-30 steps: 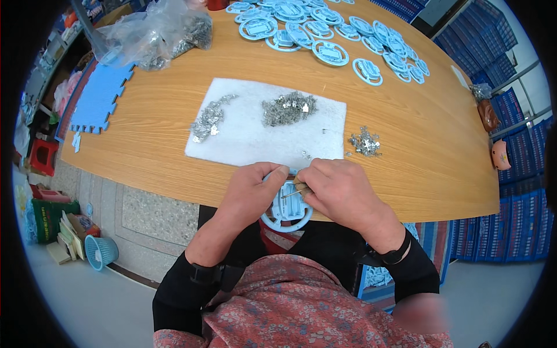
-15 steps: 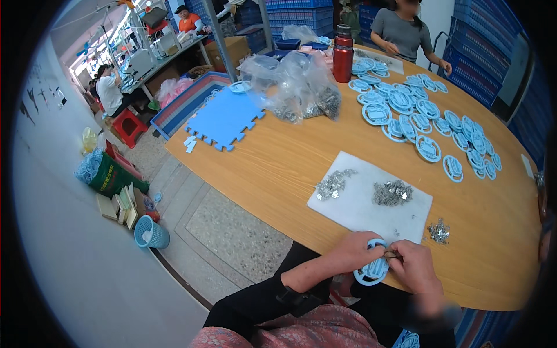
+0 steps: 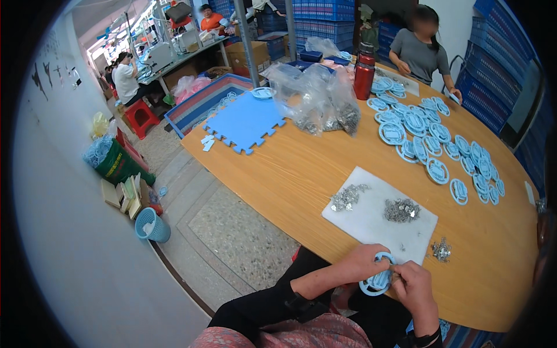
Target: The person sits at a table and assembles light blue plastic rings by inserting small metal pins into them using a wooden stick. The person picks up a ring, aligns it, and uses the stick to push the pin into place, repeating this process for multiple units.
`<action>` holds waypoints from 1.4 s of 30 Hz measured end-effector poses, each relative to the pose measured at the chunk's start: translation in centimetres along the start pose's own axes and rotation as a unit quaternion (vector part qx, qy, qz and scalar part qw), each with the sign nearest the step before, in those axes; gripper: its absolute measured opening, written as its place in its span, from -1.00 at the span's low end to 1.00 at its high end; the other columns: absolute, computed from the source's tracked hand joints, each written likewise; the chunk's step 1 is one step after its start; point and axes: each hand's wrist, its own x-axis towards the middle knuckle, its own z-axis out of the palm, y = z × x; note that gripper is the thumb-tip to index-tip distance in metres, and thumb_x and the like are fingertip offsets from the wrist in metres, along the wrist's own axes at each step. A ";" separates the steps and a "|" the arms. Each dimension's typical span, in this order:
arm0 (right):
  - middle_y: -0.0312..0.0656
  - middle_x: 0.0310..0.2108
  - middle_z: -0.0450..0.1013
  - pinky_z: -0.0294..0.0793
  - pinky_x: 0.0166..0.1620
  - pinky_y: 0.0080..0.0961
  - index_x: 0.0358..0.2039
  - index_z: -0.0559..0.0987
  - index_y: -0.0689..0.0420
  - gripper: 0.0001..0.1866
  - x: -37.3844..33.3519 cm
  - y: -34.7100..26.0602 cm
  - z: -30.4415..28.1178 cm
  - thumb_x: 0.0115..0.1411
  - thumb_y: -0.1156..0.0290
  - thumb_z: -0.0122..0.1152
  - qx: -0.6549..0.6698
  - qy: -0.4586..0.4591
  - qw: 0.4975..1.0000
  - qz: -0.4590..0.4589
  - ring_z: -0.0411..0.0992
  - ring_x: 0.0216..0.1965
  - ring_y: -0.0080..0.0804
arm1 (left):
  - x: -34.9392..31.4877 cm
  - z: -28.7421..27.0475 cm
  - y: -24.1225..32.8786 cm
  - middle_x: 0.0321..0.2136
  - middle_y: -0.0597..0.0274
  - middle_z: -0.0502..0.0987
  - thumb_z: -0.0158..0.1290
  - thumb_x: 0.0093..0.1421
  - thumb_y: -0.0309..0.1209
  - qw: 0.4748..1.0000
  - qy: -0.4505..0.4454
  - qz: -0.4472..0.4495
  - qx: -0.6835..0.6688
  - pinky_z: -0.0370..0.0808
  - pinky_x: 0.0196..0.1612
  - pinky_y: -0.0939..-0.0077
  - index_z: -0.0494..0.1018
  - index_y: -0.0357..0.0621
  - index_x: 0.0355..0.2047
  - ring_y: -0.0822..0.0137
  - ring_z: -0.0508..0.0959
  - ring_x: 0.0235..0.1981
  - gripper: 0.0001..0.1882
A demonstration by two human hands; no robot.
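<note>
At the table's near edge, my left hand (image 3: 370, 262) grips a light blue oval plastic piece (image 3: 377, 283) with an openwork middle by its upper rim. My right hand (image 3: 413, 285) is closed in a pinch at the same rim, close against the left fingertips. Whatever is between its fingers is too small and covered to make out. Just beyond both hands lies a white sheet (image 3: 371, 226), with one heap of small silvery metal parts (image 3: 401, 210) and a looser scatter of silvery pieces (image 3: 346, 198) on it. Another small silvery pile (image 3: 441, 250) rests on the wood beside the sheet.
Many similar light blue plastic pieces (image 3: 436, 171) spread over the table's far right. A red flask (image 3: 364, 75), a clear plastic bag (image 3: 316, 93) and a blue foam mat (image 3: 243, 122) stand or lie farther back. Across the table is a person (image 3: 422, 49) in grey.
The view has shifted, so the table and everything on it sit a little differently. Both hands stay at the blue piece's rim; the brown thing by the right fingers is now mostly hidden.
</note>
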 end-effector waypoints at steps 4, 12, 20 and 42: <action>-0.15 -0.52 0.43 0.46 -0.43 -0.32 -0.31 0.63 0.15 -0.75 0.2 -1.0 -0.7 -0.09 0.57 0.30 -0.048 -0.012 0.998 -0.048 0.48 -0.47 -0.15 | 0.0 -0.3 -0.5 -0.26 -0.16 0.61 0.10 0.15 -0.27 0.999 0.005 0.022 -0.044 0.55 -0.14 0.30 0.54 -0.35 -0.11 0.06 0.63 -0.23 -0.60; -0.32 -0.43 0.42 0.32 -0.48 -0.61 -0.05 0.55 0.25 -0.74 -1.0 1.6 0.6 0.25 0.50 0.19 0.338 0.142 0.901 0.231 0.34 -0.50 -0.61 | -0.7 -1.8 1.4 -0.22 0.28 0.60 0.03 0.36 -0.34 0.956 -0.061 -0.048 -0.282 0.56 -0.27 0.64 0.38 -0.21 0.20 0.59 0.57 -0.31 -0.57; -0.46 -0.50 0.44 0.17 -0.57 -0.85 -0.08 0.53 0.19 -0.77 -0.2 -0.6 -0.3 0.41 0.30 0.10 0.545 -0.029 0.773 0.324 0.24 -0.62 -0.84 | -3.2 -2.7 3.2 -0.06 0.18 0.55 -0.02 0.36 -0.31 0.928 -0.044 -0.125 -0.347 0.52 -0.09 0.57 0.34 -0.38 0.21 0.48 0.56 -0.14 -0.51; -0.38 -0.46 0.47 0.29 -0.46 -0.76 -0.07 0.51 0.24 -0.74 -0.6 -0.8 -0.5 0.41 0.30 0.10 0.581 0.038 0.768 0.265 0.30 -0.54 -0.76 | -2.2 -1.6 2.4 -0.32 0.14 0.50 -0.11 0.39 -0.32 0.973 -0.061 -0.028 -0.221 0.50 -0.40 0.49 0.29 -0.27 0.14 0.37 0.54 -0.44 -0.61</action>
